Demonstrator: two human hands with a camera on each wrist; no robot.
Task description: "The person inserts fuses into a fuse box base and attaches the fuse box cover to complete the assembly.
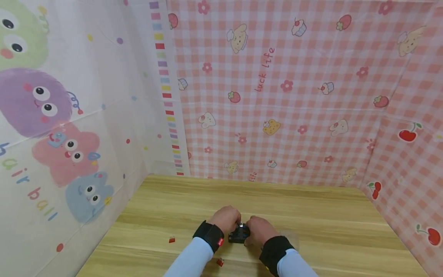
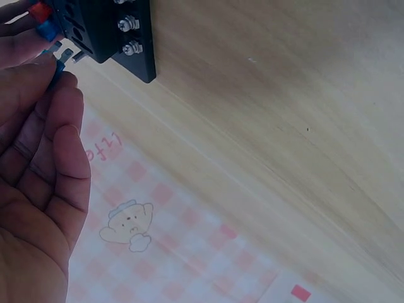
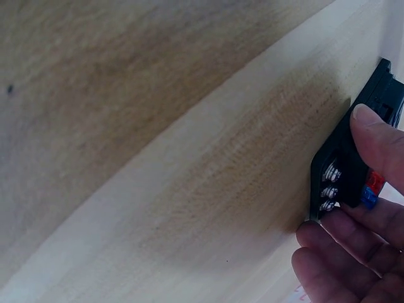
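A black fuse block (image 1: 237,238) lies on the table between both hands. Silver screw terminals (image 2: 129,24) line its edge in the left wrist view. A red blade fuse (image 3: 375,182) and a blue one (image 3: 368,198) sit side by side in it. My left hand (image 1: 226,219) is at the block's far left end, pinching a blue blade fuse (image 2: 59,67) with metal prongs between thumb and finger, close to the block. The right hand (image 1: 262,231) grips the block from the right, its thumb (image 3: 372,129) on top and fingers at the terminal end.
Two small red pieces, one left (image 1: 172,239) and one nearer (image 1: 220,262), lie on the wooden table (image 1: 328,215). A clear plastic piece (image 1: 293,239) is beyond the right wrist. Printed cloth walls (image 1: 277,146) stand at the back and both sides.
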